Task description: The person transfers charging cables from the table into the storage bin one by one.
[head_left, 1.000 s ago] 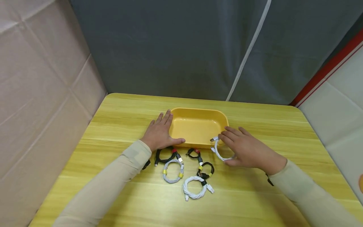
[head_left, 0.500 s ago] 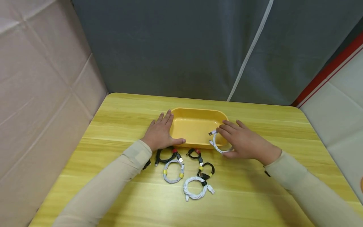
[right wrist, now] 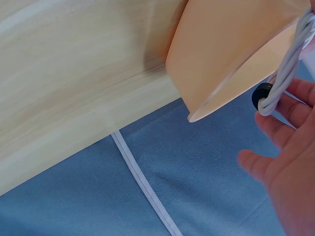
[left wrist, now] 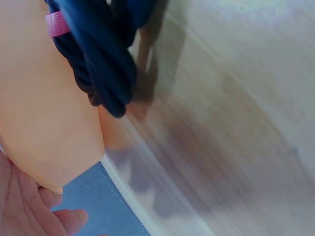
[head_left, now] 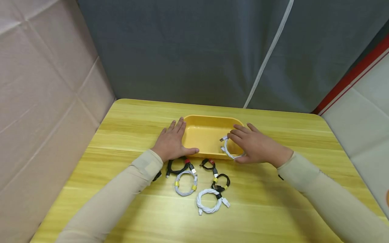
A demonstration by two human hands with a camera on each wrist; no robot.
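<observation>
Now, line by line:

Right hand: the right hand (head_left: 254,145) holds a coiled white cable (head_left: 227,148) under its fingers and thumb, over the right end of the yellow tray (head_left: 209,122).
White cable: its coil hangs at the fingertips, partly inside the tray's right end and partly over the near rim; its plug ends point left, toward the tray's middle. In the right wrist view the cable (right wrist: 290,64) runs beside the tray (right wrist: 221,54), with a black band on it close to the fingers (right wrist: 275,128).
Left hand: the left hand (head_left: 172,141) lies flat on the table (head_left: 127,128), fingers straight against the tray's left wall, thumb along its near edge; it holds nothing.
Tray: it stands between the two hands, toward the far middle of the table.
Other cables: just before the tray lie a black cable with a red band (head_left: 177,166), a small black cable (head_left: 209,164), a white cable with yellow bands (head_left: 185,182), a black cable with yellow bands (head_left: 221,181) and a larger white cable (head_left: 209,201).
Backdrop: a grey curtain (head_left: 194,50) hangs behind the table.
</observation>
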